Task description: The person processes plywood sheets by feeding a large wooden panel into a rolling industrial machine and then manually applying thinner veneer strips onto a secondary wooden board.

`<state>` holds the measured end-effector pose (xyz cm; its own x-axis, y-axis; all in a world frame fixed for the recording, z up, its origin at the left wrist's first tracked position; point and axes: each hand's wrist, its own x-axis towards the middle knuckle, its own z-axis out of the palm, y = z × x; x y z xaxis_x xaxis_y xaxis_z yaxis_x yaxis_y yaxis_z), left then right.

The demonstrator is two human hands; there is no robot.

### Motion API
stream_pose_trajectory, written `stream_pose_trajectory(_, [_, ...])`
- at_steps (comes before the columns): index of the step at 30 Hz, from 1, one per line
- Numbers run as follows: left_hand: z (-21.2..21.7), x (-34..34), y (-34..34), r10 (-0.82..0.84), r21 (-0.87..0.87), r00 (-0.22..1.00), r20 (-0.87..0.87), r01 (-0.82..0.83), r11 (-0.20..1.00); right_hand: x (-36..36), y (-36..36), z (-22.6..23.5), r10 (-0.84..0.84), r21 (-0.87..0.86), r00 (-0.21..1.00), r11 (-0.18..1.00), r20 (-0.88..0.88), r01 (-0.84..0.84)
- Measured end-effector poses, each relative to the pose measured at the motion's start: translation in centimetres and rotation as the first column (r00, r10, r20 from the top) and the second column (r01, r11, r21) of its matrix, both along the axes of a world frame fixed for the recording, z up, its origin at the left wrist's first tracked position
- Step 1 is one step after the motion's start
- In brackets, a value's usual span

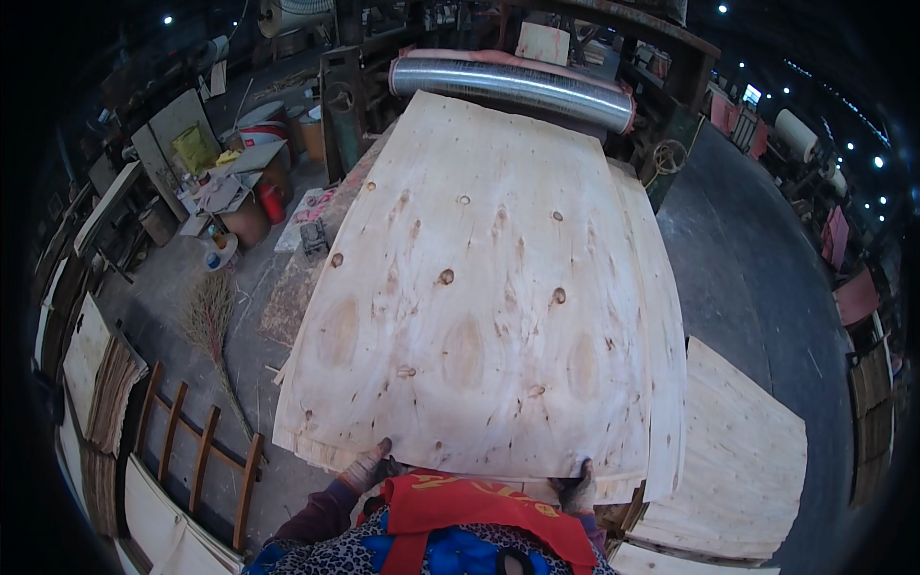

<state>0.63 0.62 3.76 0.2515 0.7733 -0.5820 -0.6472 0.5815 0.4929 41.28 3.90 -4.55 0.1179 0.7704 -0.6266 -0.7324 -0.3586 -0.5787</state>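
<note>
A large pale sheet of wood veneer (489, 287) with dark knots lies on a stack of similar sheets in front of me. My left hand (369, 468), in a worn glove, grips the sheet's near edge at the left. At the right of that same edge, my gloved right hand (578, 489) holds on. The far end of the sheet reaches up to a shiny metal roller (513, 84). My red apron and patterned sleeves show at the bottom.
A second stack of veneer (738, 460) lies low at the right. A straw broom (216, 335) and a wooden ladder-like frame (196, 446) rest on the floor at the left. Buckets and clutter (249, 182) stand at the back left. Grey floor (757, 268) runs past on the right.
</note>
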Motion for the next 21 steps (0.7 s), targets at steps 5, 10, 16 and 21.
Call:
stream_pose_trajectory(5, [-1.8, 0.2, 0.0, 0.059, 0.048, 0.992, 0.113, -0.065, 0.997, 0.3, 0.0, -0.3, 0.015, -0.001, 1.000, 1.000, 0.000, -0.015])
stream_pose_trajectory(10, [-4.3, -1.0, -0.4, 0.013, 0.014, 0.998, 0.059, -0.014, 1.000, 0.1, 0.0, -0.1, 0.018, -0.010, 1.000, 1.000, 0.016, -0.018])
stream_pose_trajectory(16, [-4.8, -1.1, -0.5, 0.002, 0.055, 1.000, -0.003, -0.002, 0.998, 0.3, 0.0, -0.9, 0.001, 0.005, 1.000, 1.000, -0.005, -0.001])
stream_pose_trajectory(21, [-3.2, -0.4, -0.1, 0.018, 0.046, 1.000, 0.020, -0.018, 0.999, 0.4, 0.0, -0.9, 0.006, -0.014, 1.000, 1.000, 0.013, -0.006])
